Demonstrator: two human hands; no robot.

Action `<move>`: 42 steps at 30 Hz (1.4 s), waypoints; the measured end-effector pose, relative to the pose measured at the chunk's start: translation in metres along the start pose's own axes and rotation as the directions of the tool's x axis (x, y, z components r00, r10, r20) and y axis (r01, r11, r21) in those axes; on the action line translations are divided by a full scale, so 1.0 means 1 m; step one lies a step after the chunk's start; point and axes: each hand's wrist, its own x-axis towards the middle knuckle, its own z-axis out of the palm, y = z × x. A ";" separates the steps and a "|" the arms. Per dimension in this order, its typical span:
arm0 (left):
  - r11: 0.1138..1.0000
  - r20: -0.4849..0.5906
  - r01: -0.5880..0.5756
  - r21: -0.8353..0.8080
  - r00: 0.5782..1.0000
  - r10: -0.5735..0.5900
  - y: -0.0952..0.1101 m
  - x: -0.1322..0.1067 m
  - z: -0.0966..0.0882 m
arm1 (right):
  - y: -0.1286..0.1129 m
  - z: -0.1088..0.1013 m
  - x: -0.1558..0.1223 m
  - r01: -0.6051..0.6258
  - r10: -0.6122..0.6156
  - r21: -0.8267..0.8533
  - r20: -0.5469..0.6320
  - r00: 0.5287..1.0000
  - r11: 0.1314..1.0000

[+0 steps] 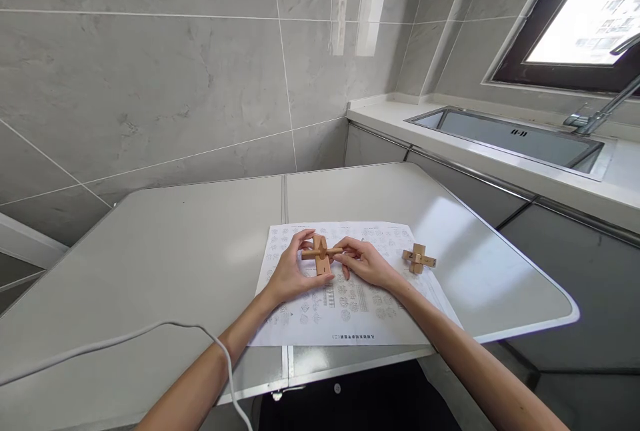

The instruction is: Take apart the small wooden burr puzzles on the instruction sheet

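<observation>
**Wooden burr puzzle (323,263) held over a printed sheet (305,336)**

The left hand (289,276), half curled, grips the puzzle between thumb and fingers; the right hand (369,263), nearly closed, pinches its crosswise stick (310,254). A second puzzle (419,259) lies rightward at the sheet's edge.

Brown wooden cross (321,255) of interlocked bars, one bar sideways, between the fingers (317,281)

One view looks forward and down from the person's head, the left hand (290,274) and right hand (369,263) near, just below mid-frame. The table (165,257) spreads across the lower half; sink (500,128) and window (575,24) lie beyond, upper right.
</observation>
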 end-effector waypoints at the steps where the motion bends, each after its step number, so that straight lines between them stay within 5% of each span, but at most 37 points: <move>1: 1.000 0.009 -0.002 -0.015 1.000 0.002 0.000 0.000 0.000 | 0.000 0.000 0.000 -0.004 0.004 0.008 0.006 1.000 1.000; 26: 0.989 0.068 0.132 -0.070 0.989 -0.128 0.009 -0.004 0.007 | 0.002 0.007 -0.003 -0.040 0.040 0.078 -0.004 0.999 0.996; 37: 0.998 -0.008 -0.047 0.051 0.999 0.048 0.012 -0.006 0.003 | 0.001 0.005 -0.002 -0.048 0.047 0.138 0.011 0.999 0.989; 42: 0.998 -0.010 -0.054 0.029 0.998 0.054 0.009 -0.006 0.006 | 0.005 0.007 -0.003 -0.015 0.011 -0.077 -0.049 0.999 0.997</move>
